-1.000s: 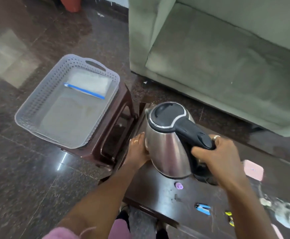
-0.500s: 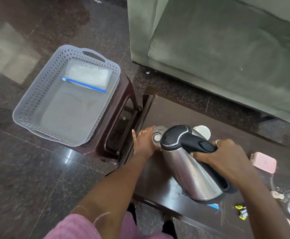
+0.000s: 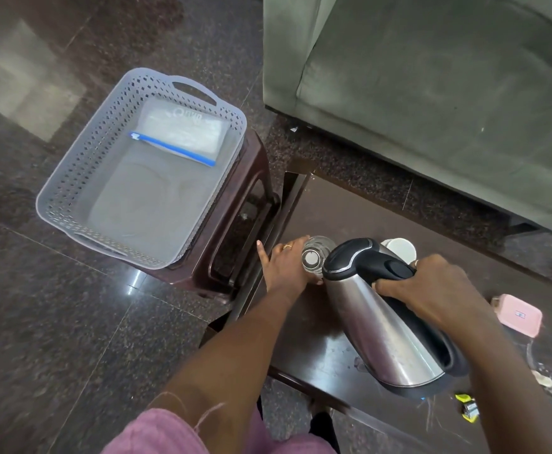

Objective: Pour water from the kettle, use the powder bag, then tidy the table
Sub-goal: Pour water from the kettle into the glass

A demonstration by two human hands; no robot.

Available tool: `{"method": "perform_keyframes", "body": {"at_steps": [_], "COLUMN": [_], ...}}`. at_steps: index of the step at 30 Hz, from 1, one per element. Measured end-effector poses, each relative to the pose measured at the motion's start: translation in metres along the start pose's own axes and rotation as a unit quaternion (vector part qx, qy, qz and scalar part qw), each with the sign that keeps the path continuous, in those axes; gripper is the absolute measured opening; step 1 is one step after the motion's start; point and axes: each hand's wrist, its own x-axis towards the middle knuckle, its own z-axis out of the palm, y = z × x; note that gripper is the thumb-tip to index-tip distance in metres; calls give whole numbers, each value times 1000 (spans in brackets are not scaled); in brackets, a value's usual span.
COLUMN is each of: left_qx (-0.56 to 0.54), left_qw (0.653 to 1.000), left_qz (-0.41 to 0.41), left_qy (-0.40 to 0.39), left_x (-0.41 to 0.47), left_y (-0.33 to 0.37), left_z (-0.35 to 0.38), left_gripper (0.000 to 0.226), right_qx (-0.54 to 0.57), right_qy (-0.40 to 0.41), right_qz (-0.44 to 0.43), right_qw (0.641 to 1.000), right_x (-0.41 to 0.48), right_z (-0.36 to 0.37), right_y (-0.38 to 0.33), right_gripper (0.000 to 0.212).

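Just right of the left hand (image 3: 284,268), curled round the glass (image 3: 314,257), the tilted kettle (image 3: 382,326) is being gripped by its handle in the right hand (image 3: 432,286). Pouring is being set up, and further tipping is probably needed.

The tilted black-handled stainless-steel kettle (image 3: 382,326) blocks the middle of the dark wooden table (image 3: 366,211) — its top just beside the clear drinking glass (image 3: 314,257), a white round cup (image 3: 401,250) close behind. Open surface lies near me, left of the kettle, and along the far strip toward the grey-green sofa (image 3: 432,93). A small pink case (image 3: 519,314) sits to my right. The grey perforated plastic basket (image 3: 81,158) is open above — a clear powder bag with blue zip strip (image 3: 183,132) at its far end.
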Motion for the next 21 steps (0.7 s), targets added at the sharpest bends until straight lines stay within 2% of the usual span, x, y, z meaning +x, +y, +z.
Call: {"method": "perform_keyframes", "body": {"at_steps": [5, 12, 21], "left_qx": [-13, -101, -193], "left_qw": [1000, 995, 980], "left_qz": [5, 14, 1], "left_qy": [2, -11, -38], "left_x": [0, 2, 5], "left_y": [0, -3, -3], "left_z": [-1, 1, 4], "left_gripper": [92, 86, 90], "right_qx": [1, -6, -10], "right_qy": [-18, -20, -28], "right_qz": [8, 1, -4], "right_qw": [1000, 1000, 1000], "right_x": [5, 7, 7], "right_z": [-1, 1, 4], "right_y": [-8, -12, -13], "right_gripper": [35, 36, 37]}}
